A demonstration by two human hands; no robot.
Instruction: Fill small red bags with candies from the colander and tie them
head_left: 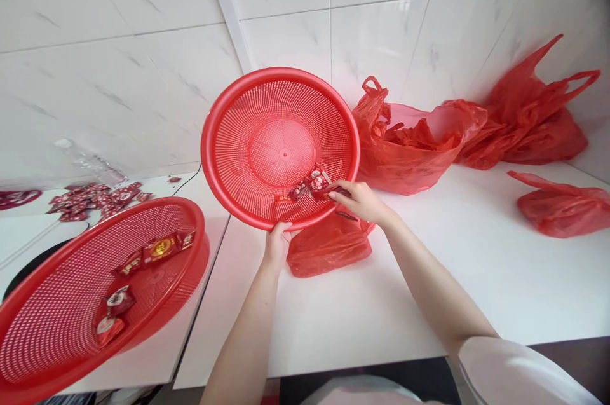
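Observation:
A round red plastic basket (286, 96) with a mesh wall is tilted up toward me. My left hand (277, 245) grips its lower rim. Several small red wrapped packets (316, 180) lie gathered low inside it. At the lower right rim, my right hand (356, 200) has its fingers closed on a small red packet, partly hidden by the fingers. Just beneath the rim, a red plastic bag (328, 249) sits on the white table, its upper part hidden by the basket and my right hand.
A larger red basket (195, 217) on the left holds several packets (162, 248). Behind it lie a packet pile (102, 200) and a clear plastic bottle (95, 163). Red bags (414, 160) stand along the tiled wall (381, 42); a small tied bag (565, 205) lies at right.

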